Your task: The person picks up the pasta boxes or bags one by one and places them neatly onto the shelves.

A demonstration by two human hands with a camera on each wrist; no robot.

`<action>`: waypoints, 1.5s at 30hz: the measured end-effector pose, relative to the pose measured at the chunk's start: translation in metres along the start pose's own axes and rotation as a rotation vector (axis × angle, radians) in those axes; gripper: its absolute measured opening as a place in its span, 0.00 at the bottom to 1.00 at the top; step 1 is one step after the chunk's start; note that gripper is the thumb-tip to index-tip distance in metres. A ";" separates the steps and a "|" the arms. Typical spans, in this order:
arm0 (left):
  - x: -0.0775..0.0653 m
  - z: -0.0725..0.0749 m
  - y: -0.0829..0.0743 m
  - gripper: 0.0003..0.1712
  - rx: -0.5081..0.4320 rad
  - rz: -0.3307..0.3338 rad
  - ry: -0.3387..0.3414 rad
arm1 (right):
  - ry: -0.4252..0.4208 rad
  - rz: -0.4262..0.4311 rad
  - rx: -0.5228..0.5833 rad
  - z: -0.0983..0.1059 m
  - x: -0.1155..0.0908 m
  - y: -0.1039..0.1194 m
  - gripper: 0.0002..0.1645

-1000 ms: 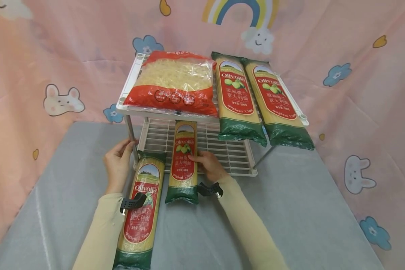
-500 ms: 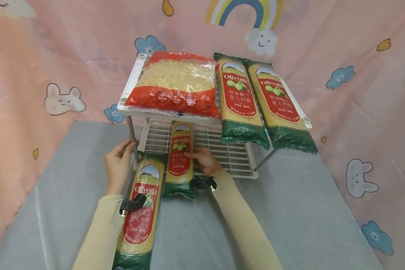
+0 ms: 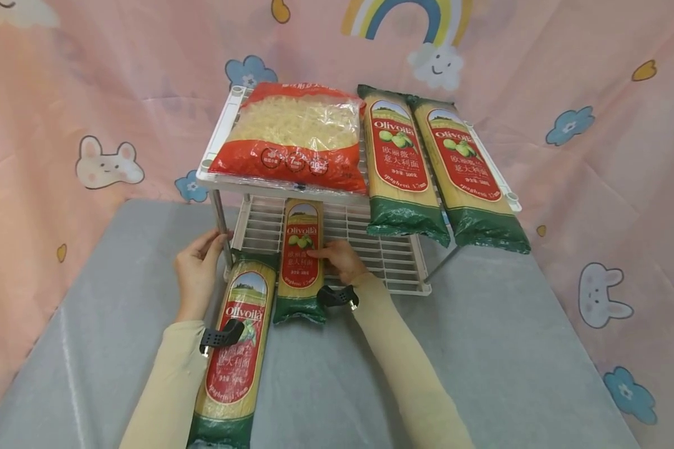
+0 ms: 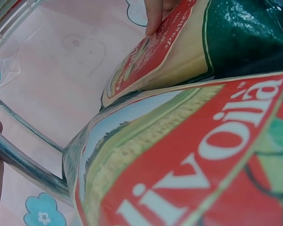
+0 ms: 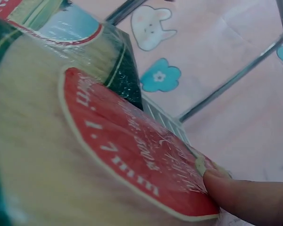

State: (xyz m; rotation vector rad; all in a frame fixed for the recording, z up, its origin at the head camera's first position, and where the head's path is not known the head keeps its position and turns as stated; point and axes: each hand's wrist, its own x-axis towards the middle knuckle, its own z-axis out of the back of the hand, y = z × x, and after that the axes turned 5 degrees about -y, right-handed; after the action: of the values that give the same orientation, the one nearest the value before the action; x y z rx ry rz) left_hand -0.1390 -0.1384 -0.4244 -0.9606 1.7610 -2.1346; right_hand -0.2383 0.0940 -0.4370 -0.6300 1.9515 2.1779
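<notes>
My right hand (image 3: 342, 260) grips a spaghetti pack (image 3: 300, 268) by its right side, thumb on the red label. The pack's far end lies over the lower rack shelf, and its green near end sticks out past the front. In the right wrist view the thumb (image 5: 240, 193) presses on the wrapper; the other fingers are hidden. My left hand (image 3: 198, 268) holds the metal post (image 3: 219, 215) at the rack's front left, with fingers on both sides of it in the left wrist view. Below that hand, a second spaghetti pack (image 3: 238, 349) lies by the left forearm.
The two-tier white rack (image 3: 216, 140) stands on a grey-covered table (image 3: 517, 362). Its upper shelf bears a red pasta bag (image 3: 292, 134) and two spaghetti packs, one central (image 3: 401, 162) and one right (image 3: 468, 168), overhanging the front. Behind hangs a pink curtain (image 3: 163, 81).
The right hand has moved the spaghetti pack slightly left and farther into the lower shelf. The left hand keeps its place on the post, and the second pack stays put.
</notes>
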 end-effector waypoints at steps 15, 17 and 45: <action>0.001 -0.001 0.001 0.17 0.009 0.016 0.012 | -0.202 0.226 -0.192 -0.012 -0.013 -0.012 0.19; 0.002 -0.002 0.000 0.17 0.003 0.017 0.013 | -0.184 0.235 -0.183 -0.009 -0.013 -0.013 0.20; 0.001 -0.002 0.002 0.17 -0.006 -0.007 -0.003 | -0.053 0.133 0.165 0.025 -0.058 -0.029 0.22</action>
State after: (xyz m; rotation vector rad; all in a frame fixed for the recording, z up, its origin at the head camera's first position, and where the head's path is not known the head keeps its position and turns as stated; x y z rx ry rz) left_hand -0.1417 -0.1377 -0.4264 -0.9721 1.7658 -2.1325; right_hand -0.1799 0.1325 -0.4383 -0.4234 2.1739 2.0529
